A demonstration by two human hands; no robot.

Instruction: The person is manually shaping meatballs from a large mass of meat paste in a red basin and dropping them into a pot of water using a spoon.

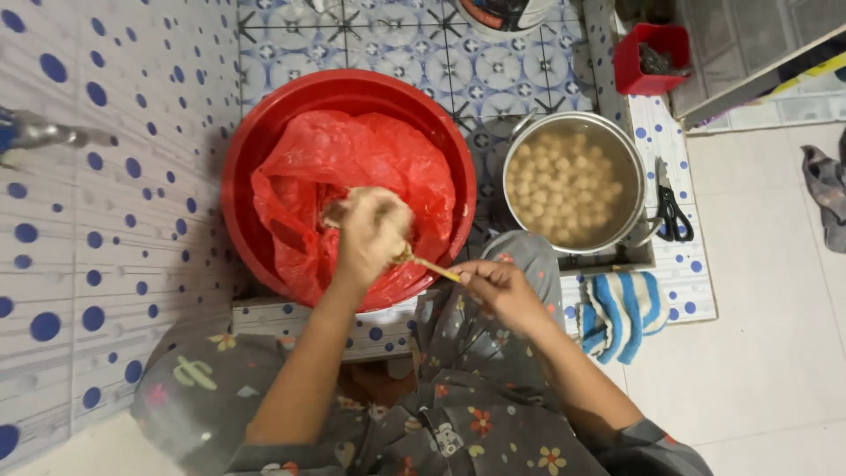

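Right now the left hand (372, 236) hovers over the red basin (264, 141), its fingers curled tight around a lump of pale, sticky paste (357, 201) that smears over the knuckles. Inside the basin lies a crumpled red plastic bag (388, 159), lining it and bunched up around the hand. The right hand (500, 286) sits just beside the basin's near rim, fingers pinched narrow on the end of a thin spoon handle (436, 269); the handle runs up and left to the left fist, and its tip seems to touch the paste there, though motion blur makes the contact hard to judge.

To the right of the basin, close by but apart from it, stands a steel pot (520, 145) full of cloudy water with many pale round balls (568, 185) floating in it. Black-handled scissors (671, 211) lie just right of the pot on the dotted ledge. A blue-and-white striped cloth (621, 313) hangs below the pot, near the right forearm. A small red container (652, 62) sits at the top right corner. Blue patterned tiles (423, 44) lie behind the basin, and blue-dotted tiles (97, 220) fill the left side. Floral grey clothing (467, 414) covers the person's lap beneath both arms.
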